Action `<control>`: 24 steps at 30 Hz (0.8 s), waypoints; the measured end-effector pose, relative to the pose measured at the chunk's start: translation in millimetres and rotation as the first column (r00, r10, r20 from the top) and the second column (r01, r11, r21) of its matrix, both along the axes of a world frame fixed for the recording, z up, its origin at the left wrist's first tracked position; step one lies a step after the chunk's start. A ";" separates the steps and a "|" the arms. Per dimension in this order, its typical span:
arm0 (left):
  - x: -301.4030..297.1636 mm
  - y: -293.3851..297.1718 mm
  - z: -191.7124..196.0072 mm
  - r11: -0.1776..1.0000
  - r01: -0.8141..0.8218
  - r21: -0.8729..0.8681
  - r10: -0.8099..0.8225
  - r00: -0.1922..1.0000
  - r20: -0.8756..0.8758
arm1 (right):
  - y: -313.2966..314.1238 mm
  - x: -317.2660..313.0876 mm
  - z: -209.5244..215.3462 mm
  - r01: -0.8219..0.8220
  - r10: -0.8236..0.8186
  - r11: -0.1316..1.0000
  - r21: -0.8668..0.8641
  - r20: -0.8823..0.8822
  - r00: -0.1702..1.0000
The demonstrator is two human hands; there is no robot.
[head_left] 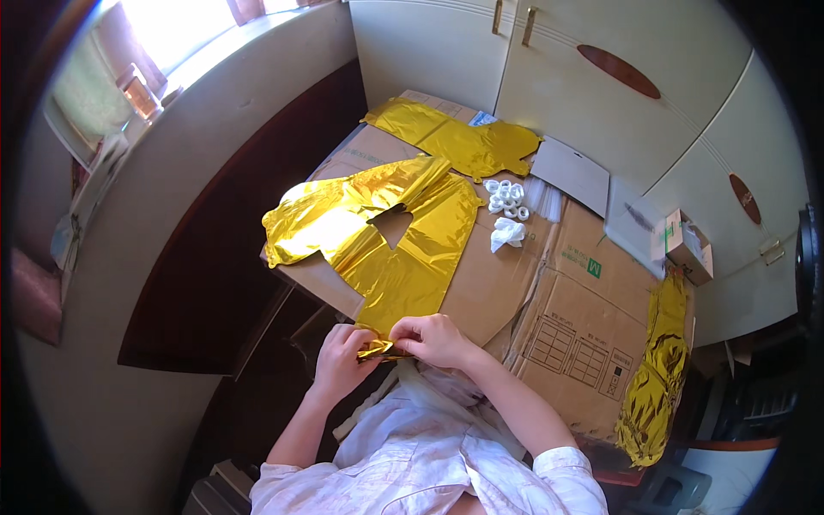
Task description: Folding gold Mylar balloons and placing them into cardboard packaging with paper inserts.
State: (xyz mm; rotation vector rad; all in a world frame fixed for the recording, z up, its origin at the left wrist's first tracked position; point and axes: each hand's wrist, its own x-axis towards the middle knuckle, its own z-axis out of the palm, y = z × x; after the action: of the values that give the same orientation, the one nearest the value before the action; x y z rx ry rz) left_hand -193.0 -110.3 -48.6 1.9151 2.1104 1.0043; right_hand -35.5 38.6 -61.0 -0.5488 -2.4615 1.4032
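Observation:
A flat gold foil balloon (pixel 403 266), letter-shaped with a triangular gap in it, lies on the cardboard in front of me. Its near leg hangs toward my body, and the foil is bunched up at the end. My left hand (pixel 342 359) pinches this gathered end from the left side. From the right, my right hand (pixel 433 342) has its fingers closed on the same end, close beside the left. Folds of foil show between the two hands; the fingertips are partly hidden. Another flat gold foil balloon (pixel 455 137) lies beyond the first, at the far edge.
Flattened cardboard (pixel 571 300) covers the table. Small white rolls (pixel 506 197), a crumpled white piece (pixel 507 233), clear strips (pixel 543 199) and a pale flat panel (pixel 573 174) lie toward the back. At right are a small box (pixel 688 245) and bundled gold foil (pixel 657 369).

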 end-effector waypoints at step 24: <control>53.2 -25.5 -53.8 0.928 -0.250 -0.275 0.278 -0.026 0.960 | -6.3 -4.7 10.1 -0.005 0.003 0.999 0.041 0.060 0.998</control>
State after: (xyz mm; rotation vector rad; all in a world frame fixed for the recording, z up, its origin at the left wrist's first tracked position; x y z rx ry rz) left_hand -139.8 -135.7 -102.4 0.1959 1.3940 1.6513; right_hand -40.2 32.3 -50.9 -0.5852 -2.5337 1.3531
